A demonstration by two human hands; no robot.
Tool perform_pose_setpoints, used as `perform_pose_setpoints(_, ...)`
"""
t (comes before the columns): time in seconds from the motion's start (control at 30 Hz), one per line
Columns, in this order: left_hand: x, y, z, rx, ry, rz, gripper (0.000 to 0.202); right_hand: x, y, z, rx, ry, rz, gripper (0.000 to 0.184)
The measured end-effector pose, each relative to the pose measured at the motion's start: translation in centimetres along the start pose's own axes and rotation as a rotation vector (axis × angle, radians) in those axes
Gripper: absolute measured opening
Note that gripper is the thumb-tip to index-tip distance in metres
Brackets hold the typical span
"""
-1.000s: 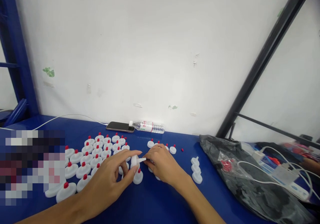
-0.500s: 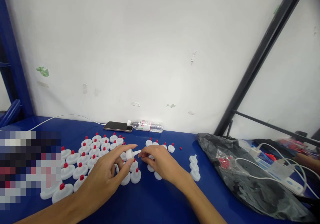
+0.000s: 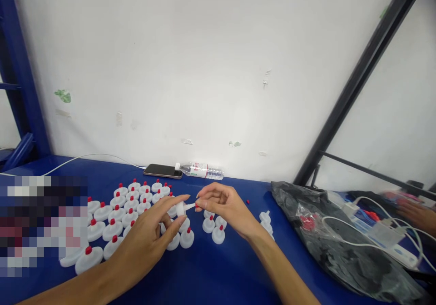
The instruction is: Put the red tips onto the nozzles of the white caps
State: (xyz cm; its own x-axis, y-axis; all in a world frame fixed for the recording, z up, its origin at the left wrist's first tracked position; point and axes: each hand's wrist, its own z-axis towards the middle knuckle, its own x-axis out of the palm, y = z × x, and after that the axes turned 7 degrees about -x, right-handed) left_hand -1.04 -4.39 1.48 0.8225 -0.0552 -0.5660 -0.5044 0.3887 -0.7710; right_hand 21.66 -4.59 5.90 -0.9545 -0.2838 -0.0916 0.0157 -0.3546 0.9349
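Observation:
My left hand (image 3: 150, 237) pinches a white plastic cap (image 3: 181, 208) between thumb and fingers, its thin nozzle pointing right. My right hand (image 3: 225, 205) is closed in a pinch on a small red tip (image 3: 196, 205), held right at the end of that nozzle. Both hands hover just above the blue table (image 3: 204, 277). Under them stand several white caps with red tips (image 3: 117, 214), spread out to the left. A few capped ones (image 3: 214, 227) sit below my right hand. A few white caps without red tips (image 3: 265, 221) lie to the right of my right wrist.
A phone (image 3: 162, 171) on a white cable and a lying water bottle (image 3: 200, 171) rest against the wall. A black plastic bag (image 3: 327, 237) with red parts and white cables lies at right. Another person's hand (image 3: 417, 214) shows at the far right. One loose red tip (image 3: 248, 202) lies on the table.
My right hand has lifted off the table with a red tip and brought it to the nozzle of the cap in my left hand. The left hand stayed almost in place.

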Motion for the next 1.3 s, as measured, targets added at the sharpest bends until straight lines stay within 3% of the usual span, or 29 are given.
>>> perform_pose_setpoints(0.33,-0.1,-1.1,-0.6,0.019,-0.005,-0.122,0.043,0.1,-0.5,-0.1,0.040,0.032,0.128,0.034)
perform_pose_setpoints(0.57,0.2,-0.1,-0.5,0.121,-0.070,-0.166,0.031,1.5,0.5,-1.1,0.102,0.315,0.190,0.055)
perform_pose_setpoints(0.73,0.0,0.3,-0.6,0.145,-0.044,-0.178,0.032,1.8,0.1,-0.9,-0.017,0.201,0.133,0.050)
perform_pose_setpoints(0.9,-0.3,0.6,-0.8,0.212,0.000,-0.211,0.027,0.1,-0.1,-0.3,-0.176,-0.091,0.171,0.032)
perform_pose_setpoints(1.03,-0.2,0.9,-0.8,0.240,0.073,-0.198,0.029,-0.8,0.3,-0.1,-0.248,-0.257,0.253,0.029)
perform_pose_setpoints(1.13,-0.1,0.8,-0.9,0.241,0.093,-0.192,0.030,-0.8,0.3,-0.1,-0.247,-0.286,0.204,0.031)
perform_pose_setpoints(1.3,0.0,0.3,-1.3,0.206,0.057,-0.197,0.027,-0.6,-0.4,-0.2,-0.241,-0.220,0.101,0.038)
